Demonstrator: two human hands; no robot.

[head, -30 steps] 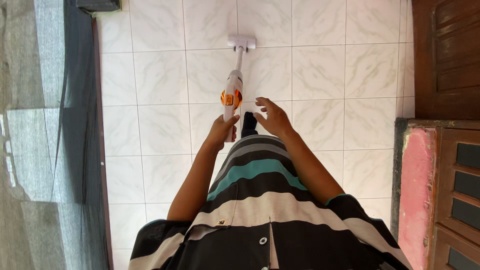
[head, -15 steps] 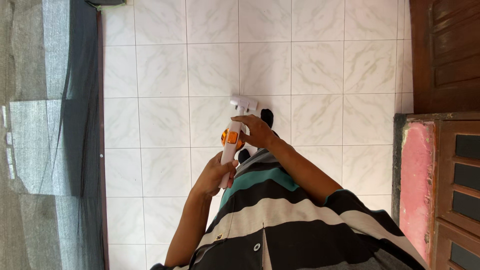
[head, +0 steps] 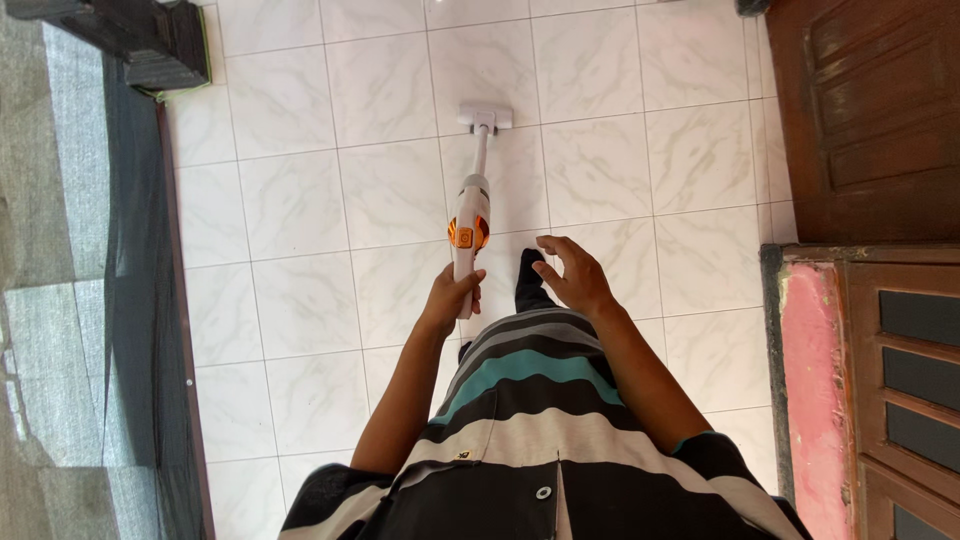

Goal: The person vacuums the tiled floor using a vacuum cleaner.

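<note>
White tiled floor (head: pixel 620 150) around vacuum (head: pixel 470 220)

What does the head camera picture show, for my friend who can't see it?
A person's left hand holds a white and orange stick vacuum on a pale tiled floor. The right hand hovers open beside it, near a brown wooden door.

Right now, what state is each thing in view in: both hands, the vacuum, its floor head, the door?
Left hand: shut on the stick vacuum's handle.
Right hand: open, fingers spread, holding nothing, beside the vacuum.
Stick vacuum: tilted forward, extended away from the person.
Floor head: flat on the tiled floor.
Wooden door: appears shut.
Wooden cabinet: drawers shut.
</note>
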